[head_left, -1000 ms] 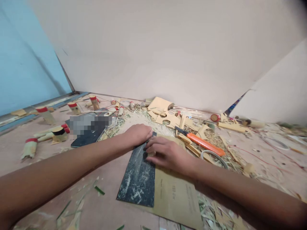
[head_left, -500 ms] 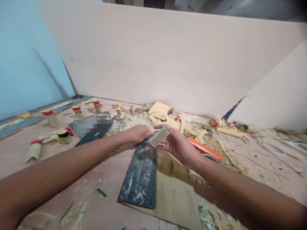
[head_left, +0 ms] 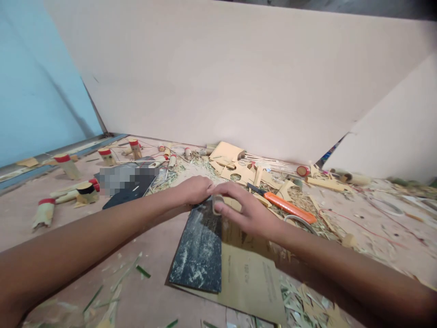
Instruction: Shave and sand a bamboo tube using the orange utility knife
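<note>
My right hand [head_left: 246, 209] is closed on a short bamboo tube [head_left: 217, 204], thumb on its near end, at the far end of a dark abrasive strip [head_left: 198, 248]. My left hand [head_left: 200, 189] is closed beside it, over the far end of the strip; what its fingers hold or press is hidden. Under the strip lies a brown printed sheet [head_left: 251, 287]. An orange-handled cutter [head_left: 290, 207] rests just beyond my right forearm.
Bamboo tubes with red bands [head_left: 66, 166] stand at the left, near a dark sheet [head_left: 131, 182]. Yellow cut sheet scraps [head_left: 227, 152] and shavings lie before the pale wall [head_left: 218, 77]. A thin red wire [head_left: 362, 228] runs at the right.
My right hand has turned over and brought the tube from a raised, tilted position down to the far end of the strip. The view has shifted slightly; my left hand stays at the strip.
</note>
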`<state>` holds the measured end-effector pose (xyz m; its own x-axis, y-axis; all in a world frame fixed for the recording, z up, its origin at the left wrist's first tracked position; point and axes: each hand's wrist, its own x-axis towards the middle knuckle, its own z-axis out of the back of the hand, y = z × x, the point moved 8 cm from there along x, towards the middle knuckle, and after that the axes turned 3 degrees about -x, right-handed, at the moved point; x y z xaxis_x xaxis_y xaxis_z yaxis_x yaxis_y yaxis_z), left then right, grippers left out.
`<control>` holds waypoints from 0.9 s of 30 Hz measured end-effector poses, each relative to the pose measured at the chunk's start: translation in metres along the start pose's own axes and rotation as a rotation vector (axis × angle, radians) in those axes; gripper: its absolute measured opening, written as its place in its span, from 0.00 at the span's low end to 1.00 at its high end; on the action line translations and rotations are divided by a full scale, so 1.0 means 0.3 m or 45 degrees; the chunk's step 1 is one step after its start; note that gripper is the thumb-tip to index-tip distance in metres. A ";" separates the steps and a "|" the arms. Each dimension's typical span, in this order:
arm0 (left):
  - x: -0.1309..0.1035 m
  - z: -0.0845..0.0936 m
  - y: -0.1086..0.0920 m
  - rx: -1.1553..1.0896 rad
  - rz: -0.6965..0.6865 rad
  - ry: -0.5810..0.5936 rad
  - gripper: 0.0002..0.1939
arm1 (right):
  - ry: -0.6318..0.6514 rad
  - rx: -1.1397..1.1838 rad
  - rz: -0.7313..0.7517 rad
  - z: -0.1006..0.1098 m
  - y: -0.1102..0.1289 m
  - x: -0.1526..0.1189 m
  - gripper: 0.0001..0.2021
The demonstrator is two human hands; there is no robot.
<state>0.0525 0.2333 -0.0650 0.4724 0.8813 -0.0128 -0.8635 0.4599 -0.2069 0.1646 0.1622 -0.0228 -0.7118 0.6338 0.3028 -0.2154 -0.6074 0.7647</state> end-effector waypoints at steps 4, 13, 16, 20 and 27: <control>-0.003 -0.005 -0.002 0.055 0.047 0.032 0.14 | 0.133 -0.541 0.081 -0.061 -0.006 -0.030 0.08; -0.004 -0.007 0.003 0.079 0.069 0.052 0.14 | 0.328 -0.400 0.212 -0.163 0.085 -0.095 0.07; -0.008 -0.002 -0.006 0.080 0.043 0.079 0.13 | 0.189 -0.481 0.077 -0.094 0.022 -0.056 0.06; -0.011 0.010 -0.012 0.100 0.049 0.064 0.13 | 0.211 -0.603 -0.134 -0.048 -0.027 -0.043 0.07; -0.018 -0.002 -0.016 0.114 0.126 0.050 0.14 | 0.287 -0.739 -0.184 -0.087 0.053 -0.095 0.06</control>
<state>0.0540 0.2263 -0.0645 0.3890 0.9188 -0.0676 -0.9178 0.3801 -0.1149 0.1641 0.1219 -0.0342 -0.7580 0.6507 0.0447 -0.6016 -0.7241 0.3373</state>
